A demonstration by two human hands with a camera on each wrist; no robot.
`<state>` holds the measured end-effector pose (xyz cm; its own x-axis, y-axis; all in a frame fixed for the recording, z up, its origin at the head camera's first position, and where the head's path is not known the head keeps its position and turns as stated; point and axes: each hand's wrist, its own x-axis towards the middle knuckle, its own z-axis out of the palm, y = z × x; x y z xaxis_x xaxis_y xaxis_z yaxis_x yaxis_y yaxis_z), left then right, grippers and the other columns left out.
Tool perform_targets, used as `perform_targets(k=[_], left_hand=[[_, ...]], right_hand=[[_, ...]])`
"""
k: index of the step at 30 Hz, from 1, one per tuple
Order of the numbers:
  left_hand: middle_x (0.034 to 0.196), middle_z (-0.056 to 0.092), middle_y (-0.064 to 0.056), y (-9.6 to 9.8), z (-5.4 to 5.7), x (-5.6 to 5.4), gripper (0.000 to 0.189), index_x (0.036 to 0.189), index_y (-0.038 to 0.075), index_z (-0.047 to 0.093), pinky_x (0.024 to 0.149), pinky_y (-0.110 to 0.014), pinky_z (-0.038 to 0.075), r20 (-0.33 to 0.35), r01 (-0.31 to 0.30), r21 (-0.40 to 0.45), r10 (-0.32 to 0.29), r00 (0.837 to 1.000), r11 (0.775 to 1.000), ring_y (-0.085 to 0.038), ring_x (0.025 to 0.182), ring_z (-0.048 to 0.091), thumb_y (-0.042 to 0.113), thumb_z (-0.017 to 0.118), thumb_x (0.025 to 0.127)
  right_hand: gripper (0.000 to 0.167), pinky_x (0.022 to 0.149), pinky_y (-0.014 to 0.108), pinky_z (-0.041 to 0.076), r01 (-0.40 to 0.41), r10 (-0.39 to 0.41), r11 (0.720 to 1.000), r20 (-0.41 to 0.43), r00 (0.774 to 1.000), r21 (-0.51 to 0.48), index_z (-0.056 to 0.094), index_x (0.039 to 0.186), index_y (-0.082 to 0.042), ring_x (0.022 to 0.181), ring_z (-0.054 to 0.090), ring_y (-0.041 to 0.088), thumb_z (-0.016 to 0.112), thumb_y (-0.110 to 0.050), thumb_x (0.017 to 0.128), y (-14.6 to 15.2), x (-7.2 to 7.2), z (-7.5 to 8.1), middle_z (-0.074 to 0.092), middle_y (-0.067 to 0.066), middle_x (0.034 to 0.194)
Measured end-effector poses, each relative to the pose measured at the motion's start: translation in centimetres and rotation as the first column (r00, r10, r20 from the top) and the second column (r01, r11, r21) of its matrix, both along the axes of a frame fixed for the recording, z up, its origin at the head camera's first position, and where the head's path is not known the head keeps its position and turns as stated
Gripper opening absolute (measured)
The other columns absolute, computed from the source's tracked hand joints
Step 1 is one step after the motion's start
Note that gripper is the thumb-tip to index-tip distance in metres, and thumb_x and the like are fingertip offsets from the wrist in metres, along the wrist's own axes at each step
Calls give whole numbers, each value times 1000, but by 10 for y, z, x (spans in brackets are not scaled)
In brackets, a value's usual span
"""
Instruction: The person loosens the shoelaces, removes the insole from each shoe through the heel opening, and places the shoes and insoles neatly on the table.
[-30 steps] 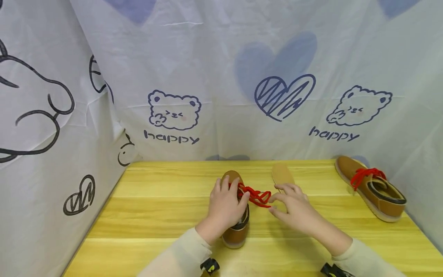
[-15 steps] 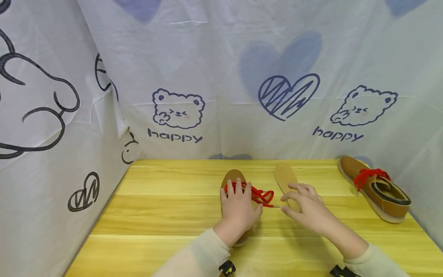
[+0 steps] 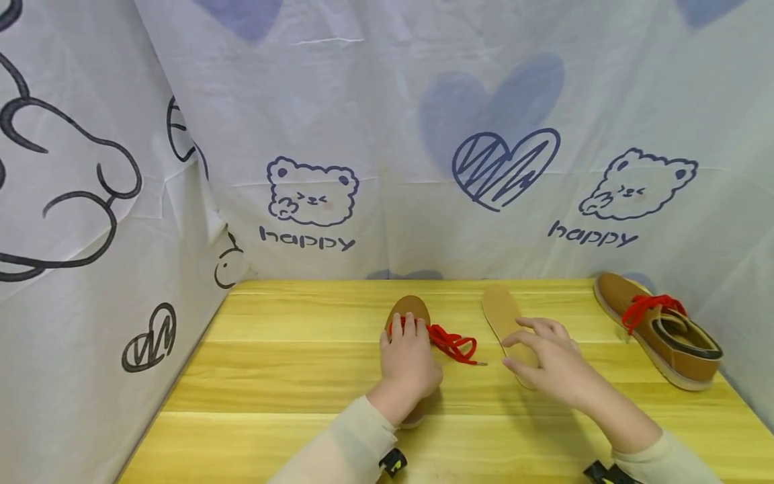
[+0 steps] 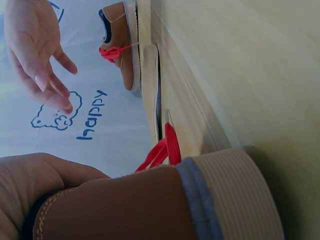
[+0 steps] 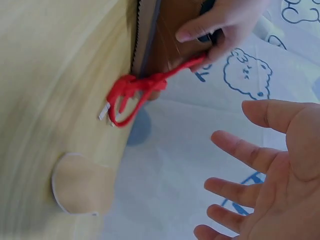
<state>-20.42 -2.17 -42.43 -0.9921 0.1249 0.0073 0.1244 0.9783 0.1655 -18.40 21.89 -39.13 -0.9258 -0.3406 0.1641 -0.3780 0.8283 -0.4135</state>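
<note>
A brown shoe (image 3: 406, 306) with red laces (image 3: 453, 344) stands on the table, toe pointing away. My left hand (image 3: 406, 359) covers its upper and grips it. In the right wrist view, that hand's thumb (image 5: 197, 27) lies along the shoe's side. The loose lace ends trail off to the right onto the tabletop. My right hand (image 3: 553, 359) hovers above the near end of a tan insole (image 3: 503, 314), holding nothing. In the right wrist view its fingers (image 5: 245, 150) are spread and relaxed, apart from the insole.
A second brown shoe (image 3: 671, 339) with tied red laces sits at the table's right side. The yellow wooden table (image 3: 290, 376) ends at a white printed cloth (image 3: 387, 222) at the back, with cloth on both sides too.
My left hand has shifted from the left side of the shoe over its middle, with the thumb now lower on the right side. My right hand has moved slightly right, away from the lace ends.
</note>
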Motion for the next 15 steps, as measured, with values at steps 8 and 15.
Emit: perform_targets(k=[8,15], left_hand=[[159,34,-15,-14,0,-6,74,153,6,40,115,-56,27,-3,7,35,-6,1000,999,-35,149,23,26,65,87],[158,36,-16,-34,1,-7,74,152,4,41,113,-55,30,-5,-7,48,7,1000,999,-35,148,26,27,66,87]], right_hand=[[35,93,79,28,-5,5,1000,-7,1000,19,70,119,-18,131,33,54,67,-43,95,18,0,17,44,25,147],[49,94,78,31,-12,11,999,23,1000,44,65,129,-12,131,31,56,69,-45,93,40,-5,34,40,30,149]])
